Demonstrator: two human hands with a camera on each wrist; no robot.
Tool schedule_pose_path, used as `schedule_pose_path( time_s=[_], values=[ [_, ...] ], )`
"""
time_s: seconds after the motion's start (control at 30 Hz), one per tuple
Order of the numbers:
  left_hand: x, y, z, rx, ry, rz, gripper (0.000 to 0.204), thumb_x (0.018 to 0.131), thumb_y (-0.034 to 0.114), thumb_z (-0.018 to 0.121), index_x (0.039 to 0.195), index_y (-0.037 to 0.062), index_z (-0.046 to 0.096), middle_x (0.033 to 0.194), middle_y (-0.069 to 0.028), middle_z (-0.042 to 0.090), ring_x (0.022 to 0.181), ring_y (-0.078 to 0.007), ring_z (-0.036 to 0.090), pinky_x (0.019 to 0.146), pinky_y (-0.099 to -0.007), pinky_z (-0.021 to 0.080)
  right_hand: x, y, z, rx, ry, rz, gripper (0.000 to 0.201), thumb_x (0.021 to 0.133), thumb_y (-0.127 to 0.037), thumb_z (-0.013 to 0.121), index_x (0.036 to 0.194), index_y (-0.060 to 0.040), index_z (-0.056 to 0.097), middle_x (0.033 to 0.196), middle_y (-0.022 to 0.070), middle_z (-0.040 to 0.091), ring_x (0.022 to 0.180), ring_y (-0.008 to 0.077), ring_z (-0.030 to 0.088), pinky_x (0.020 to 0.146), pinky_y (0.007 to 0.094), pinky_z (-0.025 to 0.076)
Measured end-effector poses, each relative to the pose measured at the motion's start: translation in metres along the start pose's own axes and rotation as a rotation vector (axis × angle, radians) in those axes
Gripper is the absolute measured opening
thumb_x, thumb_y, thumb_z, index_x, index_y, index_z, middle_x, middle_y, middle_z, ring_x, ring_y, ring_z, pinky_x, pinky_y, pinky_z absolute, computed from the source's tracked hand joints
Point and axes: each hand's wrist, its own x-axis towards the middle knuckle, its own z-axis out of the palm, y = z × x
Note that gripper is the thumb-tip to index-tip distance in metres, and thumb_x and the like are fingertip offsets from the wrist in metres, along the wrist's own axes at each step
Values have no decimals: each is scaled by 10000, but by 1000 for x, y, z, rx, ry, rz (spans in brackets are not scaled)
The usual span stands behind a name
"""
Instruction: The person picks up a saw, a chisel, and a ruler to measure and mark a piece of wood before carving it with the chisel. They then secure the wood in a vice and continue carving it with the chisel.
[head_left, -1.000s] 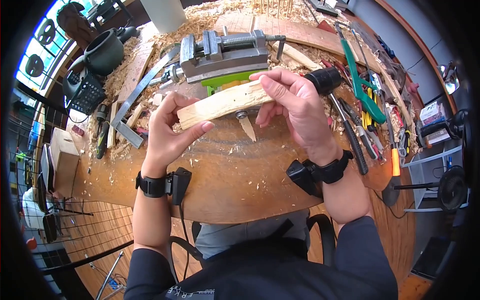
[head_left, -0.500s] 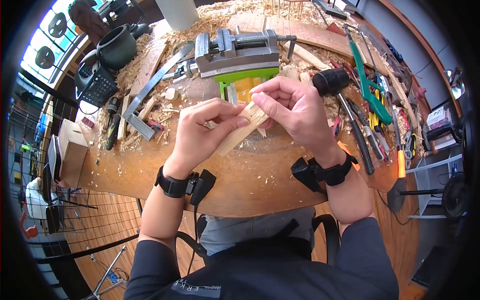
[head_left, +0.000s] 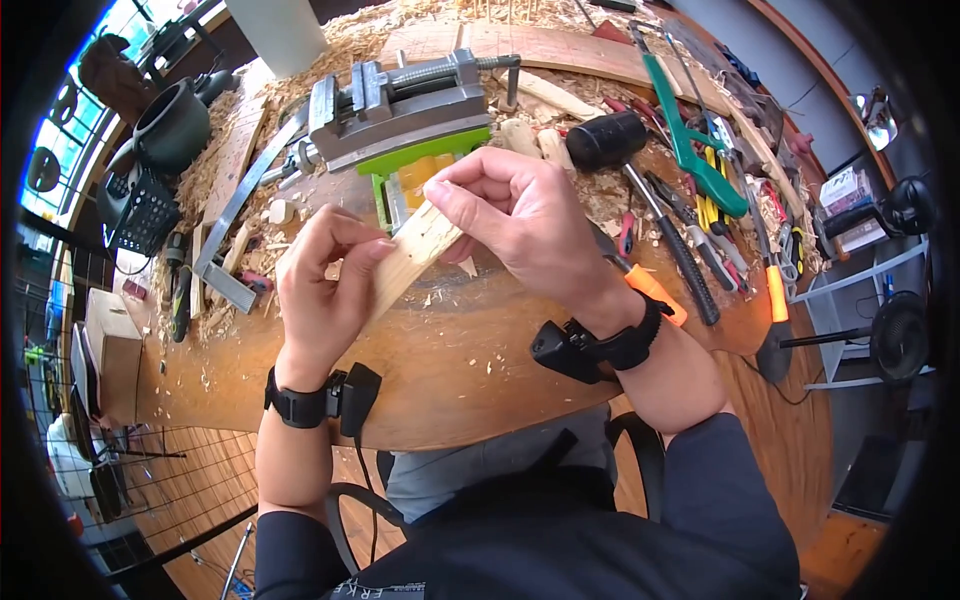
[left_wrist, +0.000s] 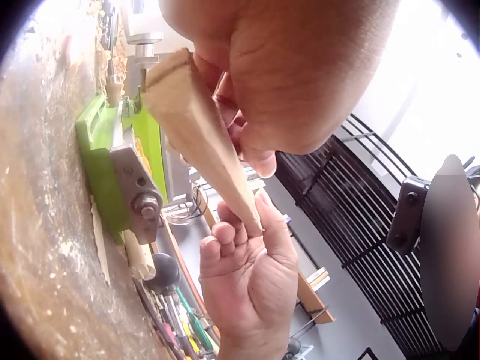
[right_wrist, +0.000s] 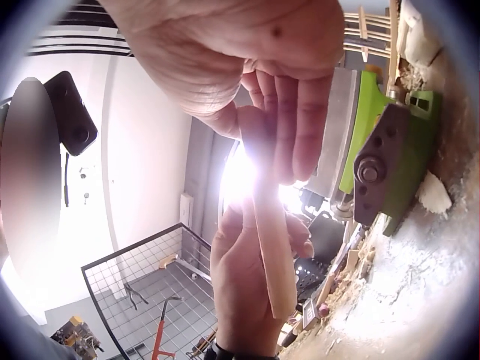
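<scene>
Left hand (head_left: pixel 325 285): grips wood piece (head_left: pixel 415 252) near its lower end | right hand (head_left: pixel 515 220): pinches its upper end | wood piece: tilted, between 2 hands | vise (head_left: pixel 400 110): beyond the hands | black mallet (head_left: pixel 607 140): beyond right hand, to its right

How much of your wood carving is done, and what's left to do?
Some cutting looks done: shavings cover part of the table. The left hand and right hand are holding the wood piece now. It looks rough and chipped near the right hand, so smoothing may be left. I can't tell what the finished shape should be.
</scene>
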Motion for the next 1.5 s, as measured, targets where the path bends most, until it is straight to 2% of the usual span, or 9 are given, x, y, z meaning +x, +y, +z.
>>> schedule_pose_path(
  time_s=[0.13, 0.27, 0.37, 0.53, 0.63, 0.7, 0.9, 1.03, 1.5],
  values=[
    [-1, -4, -4, -70, -44, 10, 62, 909, 0, 613, 892, -27, 559, 849, -72, 581, 761, -104, 590, 633, -225, 469, 1, -3, -6, 0, -5, -42, 208, 941, -143, 624, 961, 64, 634, 785, 80, 685, 621, 97, 648, 550, 231, 534],
    [-1, -11, -6, -221, 28, -34, 85, 949, 29, 582, 910, -26, 531, 821, -57, 578, 706, -92, 566, 627, -218, 466, 5, -6, -17, 32, 14, -60, 201, 955, -125, 599, 1034, 57, 626, 846, 104, 701, 680, 110, 672, 588, 234, 563],
    [1, -8, -10, -247, 105, -71, 138, 972, 78, 576, 879, -16, 536, 783, -53, 572, 659, -92, 560, 610, -218, 460, 11, -13, -34, 11, 165, -164, 244, 939, -173, 605, 1070, 33, 594, 848, 118, 700, 667, 137, 683, 562, 248, 570],
    [3, -12, -19, -71, -54, -19, 540, 1039, 393, 418, 777, -23, 639, 728, -65, 654, 647, -134, 600, 616, -264, 477, 14, -16, -41, 44, 188, -155, 193, 947, -158, 608, 1008, 24, 597, 784, 106, 688, 591, 116, 650, 504, 228, 525],
    [1, -8, -9, -244, -162, -120, 509, 1024, 407, 451, 828, -14, 660, 743, -63, 660, 661, -129, 608, 621, -256, 480, 11, -8, -24, -61, 43, -44, 170, 952, -163, 615, 963, 6, 609, 764, 78, 682, 575, 83, 626, 446, 214, 476],
    [-1, 4, -5, -457, -304, -281, 403, 1010, 336, 516, 1002, -36, 670, 790, -43, 674, 699, -90, 623, 634, -230, 496, 6, -5, -15, -19, -44, 5, 165, 955, -166, 614, 957, -2, 592, 758, 59, 669, 579, 65, 602, 459, 211, 462],
    [1, 16, -3, -576, -536, -531, 323, 976, 226, 608, 1103, -69, 639, 836, -34, 671, 700, -75, 622, 639, -226, 516, 3, -5, -10, 4, -118, 58, 156, 959, -171, 614, 969, -21, 570, 763, 25, 647, 619, 43, 578, 504, 204, 456],
    [1, 17, -4, -604, -541, -551, 323, 977, 222, 606, 1124, -64, 632, 852, -29, 672, 718, -75, 620, 659, -228, 516, 4, -6, -14, -17, -104, 83, 154, 957, -180, 629, 978, -31, 601, 801, 9, 645, 686, 36, 587, 562, 195, 458],
    [2, 17, -4, -593, -588, -549, 348, 990, 276, 578, 1106, -48, 631, 863, -10, 655, 714, -69, 602, 664, -225, 496, 5, -1, -11, -2, -97, 46, 173, 971, -196, 599, 974, -25, 573, 753, 24, 638, 579, 49, 571, 475, 199, 455]
  ],
)
